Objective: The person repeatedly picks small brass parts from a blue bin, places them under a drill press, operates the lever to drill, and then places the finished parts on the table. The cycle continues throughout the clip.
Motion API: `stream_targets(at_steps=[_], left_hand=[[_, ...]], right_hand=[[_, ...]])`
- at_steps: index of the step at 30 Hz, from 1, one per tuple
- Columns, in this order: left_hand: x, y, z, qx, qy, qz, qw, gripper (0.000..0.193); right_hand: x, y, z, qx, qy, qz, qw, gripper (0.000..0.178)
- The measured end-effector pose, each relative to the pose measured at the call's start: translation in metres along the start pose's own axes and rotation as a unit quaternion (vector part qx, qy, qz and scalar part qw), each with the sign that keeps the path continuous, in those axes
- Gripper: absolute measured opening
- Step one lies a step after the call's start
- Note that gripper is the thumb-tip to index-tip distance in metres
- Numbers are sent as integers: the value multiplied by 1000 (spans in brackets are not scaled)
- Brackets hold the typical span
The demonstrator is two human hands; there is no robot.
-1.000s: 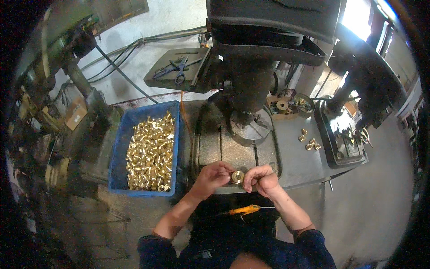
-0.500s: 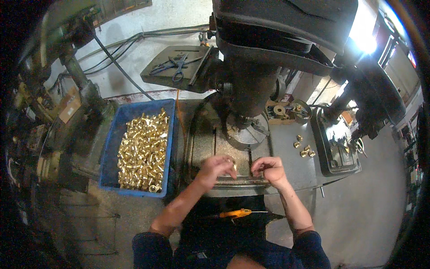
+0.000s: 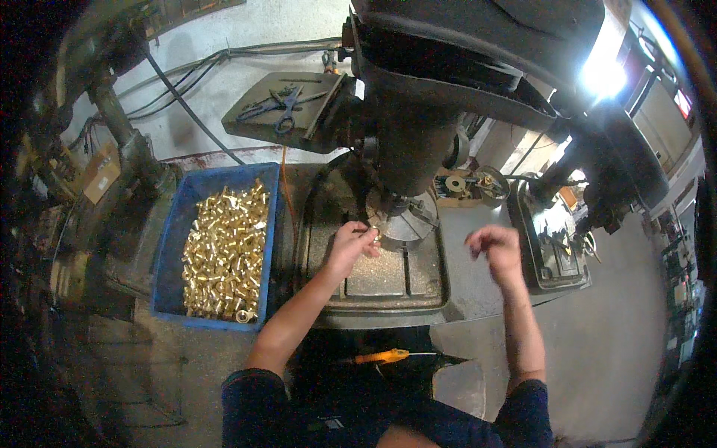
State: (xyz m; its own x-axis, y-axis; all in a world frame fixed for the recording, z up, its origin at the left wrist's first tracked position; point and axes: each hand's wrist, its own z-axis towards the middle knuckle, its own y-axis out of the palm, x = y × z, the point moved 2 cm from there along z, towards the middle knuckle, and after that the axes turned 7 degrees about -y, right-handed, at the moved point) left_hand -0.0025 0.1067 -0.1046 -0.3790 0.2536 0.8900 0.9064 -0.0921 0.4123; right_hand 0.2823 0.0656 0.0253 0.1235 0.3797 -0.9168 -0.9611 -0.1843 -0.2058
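Note:
My left hand (image 3: 352, 248) is closed on a small brass fitting (image 3: 376, 237), held at the left edge of the round metal fixture (image 3: 407, 226) under the drill press (image 3: 418, 142). Off to the right, over the grey bench top, is my right hand (image 3: 500, 252). Its fingers bend toward the left and are partly smeared, so what they hold, if anything, does not show. The loose brass fittings that lay in that spot are hidden behind it. A blue bin (image 3: 158, 287) on the left is heaped with many brass fittings (image 3: 224, 254).
Metal chips cover the press's base plate (image 3: 426, 302). Scissors (image 3: 287, 112) and other tools lie on a raised tray at the back. A round tin (image 3: 493, 187) stands behind the bench top, near a second machine base (image 3: 556, 280). A yellow-handled tool (image 3: 392, 356) lies low in front.
My left hand has moved away from me to the fixture with the brass fitting. My right hand has left the base plate's front edge and swung right over the bench top. The view has shifted slightly.

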Motion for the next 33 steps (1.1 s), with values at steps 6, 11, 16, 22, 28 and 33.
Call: stream_targets(at_steps=[6,11,16,22,28,33], left_hand=[[-3,7,-2,50,3,2,999,37],[-4,12,-2,64,8,-7,998,34],[-6,3,-9,116,24,-12,993,29],[-4,16,-7,100,23,0,995,28],[6,18,-8,116,-11,14,993,23],[2,16,-7,98,4,-1,995,23]], right_hand=[[-66,-47,146,192,-108,-105,970,18],[-122,-78,200,205,-192,-179,943,28],[-165,-22,147,233,-266,122,927,55],[-120,-24,6,166,-371,42,913,37],[-78,5,-34,179,-381,13,907,30],[-50,13,-40,246,-413,65,875,24]])
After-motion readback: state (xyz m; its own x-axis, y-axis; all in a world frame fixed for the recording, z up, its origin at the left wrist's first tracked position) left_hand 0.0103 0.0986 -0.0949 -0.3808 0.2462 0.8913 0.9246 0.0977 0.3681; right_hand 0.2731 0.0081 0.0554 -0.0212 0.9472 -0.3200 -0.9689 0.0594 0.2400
